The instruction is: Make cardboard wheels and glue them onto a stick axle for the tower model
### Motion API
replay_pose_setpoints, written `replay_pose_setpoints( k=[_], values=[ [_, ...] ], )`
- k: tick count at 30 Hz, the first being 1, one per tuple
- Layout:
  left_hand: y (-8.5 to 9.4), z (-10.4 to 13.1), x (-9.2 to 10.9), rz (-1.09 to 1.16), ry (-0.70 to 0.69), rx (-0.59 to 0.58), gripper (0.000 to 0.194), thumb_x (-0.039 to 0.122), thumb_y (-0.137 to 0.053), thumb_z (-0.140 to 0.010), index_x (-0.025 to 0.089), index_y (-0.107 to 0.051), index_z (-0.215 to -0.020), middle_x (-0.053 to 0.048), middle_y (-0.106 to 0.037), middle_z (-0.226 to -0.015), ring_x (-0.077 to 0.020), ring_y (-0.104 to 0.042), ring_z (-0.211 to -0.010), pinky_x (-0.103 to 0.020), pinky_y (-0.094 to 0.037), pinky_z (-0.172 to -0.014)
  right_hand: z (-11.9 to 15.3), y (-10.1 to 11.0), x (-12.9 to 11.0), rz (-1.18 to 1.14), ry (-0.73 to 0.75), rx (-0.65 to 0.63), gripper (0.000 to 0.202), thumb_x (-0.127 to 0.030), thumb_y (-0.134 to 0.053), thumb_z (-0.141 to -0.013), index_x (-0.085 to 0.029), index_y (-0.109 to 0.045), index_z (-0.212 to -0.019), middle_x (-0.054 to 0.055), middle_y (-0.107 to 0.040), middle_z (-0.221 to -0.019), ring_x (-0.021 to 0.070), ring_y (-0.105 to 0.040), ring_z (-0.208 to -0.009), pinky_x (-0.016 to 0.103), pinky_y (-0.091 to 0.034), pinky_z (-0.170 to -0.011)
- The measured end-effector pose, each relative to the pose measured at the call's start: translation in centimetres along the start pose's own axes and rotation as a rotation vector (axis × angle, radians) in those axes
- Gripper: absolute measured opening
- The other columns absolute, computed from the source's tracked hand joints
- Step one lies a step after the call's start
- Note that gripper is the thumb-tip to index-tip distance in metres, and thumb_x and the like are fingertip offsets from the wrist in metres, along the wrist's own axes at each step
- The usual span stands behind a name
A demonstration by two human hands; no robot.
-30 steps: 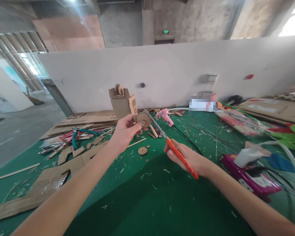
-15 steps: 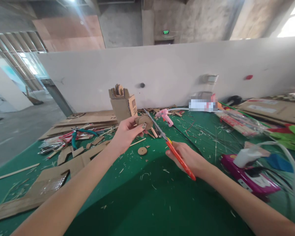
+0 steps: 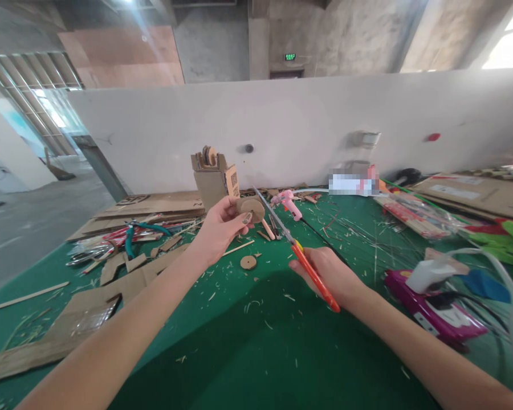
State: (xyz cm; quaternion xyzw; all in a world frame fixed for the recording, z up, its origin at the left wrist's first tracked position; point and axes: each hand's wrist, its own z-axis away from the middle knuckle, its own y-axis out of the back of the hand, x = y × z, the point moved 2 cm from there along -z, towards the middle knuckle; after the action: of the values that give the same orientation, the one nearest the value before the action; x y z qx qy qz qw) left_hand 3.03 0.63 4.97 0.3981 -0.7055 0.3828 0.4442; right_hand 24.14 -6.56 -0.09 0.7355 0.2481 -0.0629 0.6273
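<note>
My left hand (image 3: 223, 229) pinches a round cardboard disc (image 3: 253, 209) between thumb and fingers, above the table. In my right hand (image 3: 327, 270) is a pair of scissors (image 3: 310, 272) with orange-red handles. Their long blades point up and away, with the tips just right of the disc and apart from it. A second, smaller disc (image 3: 248, 262) with a centre hole lies flat on the green table between my hands. Behind my left hand stands an upright cardboard box (image 3: 209, 185) with a small cardboard wheel (image 3: 210, 155) on top.
A pink glue gun (image 3: 288, 204) lies beyond the scissors. Cardboard strips (image 3: 85, 310), blue-handled pliers (image 3: 129, 242) and wood sticks (image 3: 29, 296) cover the left. On the right sits a purple power strip (image 3: 436, 307) with cables. A white wall (image 3: 290, 125) rises behind the table.
The disc in my left hand has turned to show its face more squarely, and the fingers have shifted on it. The scissors remain in nearly the same spot.
</note>
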Motion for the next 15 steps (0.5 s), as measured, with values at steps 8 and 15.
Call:
replay_pose_setpoints(
  k=[8, 15],
  values=[
    [0.29, -0.21, 0.31, 0.057, -0.004, 0.042, 0.023, 0.025, -0.076, -0.070, 0.018, -0.065, -0.089, 0.000, -0.064, -0.078, -0.0096, -0.060, -0.070, -0.018, -0.049, -0.056, 0.36, 0.44, 0.11, -0.186, 0.094, -0.027, 0.049, -0.057, -0.030, -0.094, -0.019, -0.056, -0.080, 0.007, -0.060, -0.077, 0.0176, -0.055, -0.063, 0.029, -0.040, -0.057],
    [-0.32, 0.11, 0.38, 0.030, -0.015, 0.011, 0.020, 0.028, -0.076, -0.071, 0.017, -0.066, -0.085, -0.002, -0.067, -0.083, -0.0128, -0.064, -0.075, -0.026, -0.057, -0.069, 0.47, 0.53, -0.22, -0.211, 0.134, -0.082, 0.045, -0.059, -0.036, -0.092, -0.019, -0.055, -0.091, 0.008, -0.061, -0.086, 0.0189, -0.056, -0.068, 0.031, -0.044, -0.063]
  ],
)
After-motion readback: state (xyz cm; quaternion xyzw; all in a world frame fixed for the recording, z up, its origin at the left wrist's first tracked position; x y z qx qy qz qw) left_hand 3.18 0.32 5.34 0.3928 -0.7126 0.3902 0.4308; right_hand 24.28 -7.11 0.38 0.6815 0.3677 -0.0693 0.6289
